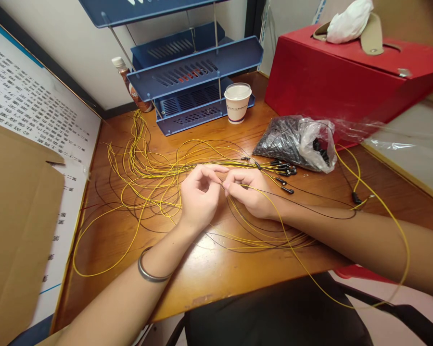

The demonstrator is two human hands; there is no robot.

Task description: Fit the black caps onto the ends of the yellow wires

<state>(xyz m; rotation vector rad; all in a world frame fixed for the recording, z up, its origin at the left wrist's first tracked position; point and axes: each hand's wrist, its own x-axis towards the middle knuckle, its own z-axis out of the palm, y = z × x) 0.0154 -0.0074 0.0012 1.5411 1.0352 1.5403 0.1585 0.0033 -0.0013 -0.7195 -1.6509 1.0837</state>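
My left hand (199,194) and my right hand (250,192) meet at the middle of the wooden desk (209,269), fingertips pinched together on a thin yellow wire (346,298) that loops off over my right forearm and past the desk's front edge. A tangle of yellow and black wires (144,168) spreads to the left behind my hands. Several small black sleeves (285,168) on wire ends lie just right of my right hand. A clear plastic bag of black parts (296,142) lies behind them.
A blue stacked paper tray (195,72) stands at the back with a paper cup (237,102) and a bottle (130,84) beside it. A red box (346,72) sits at the back right. Cardboard (18,230) and a printed sheet (29,101) lean at the left.
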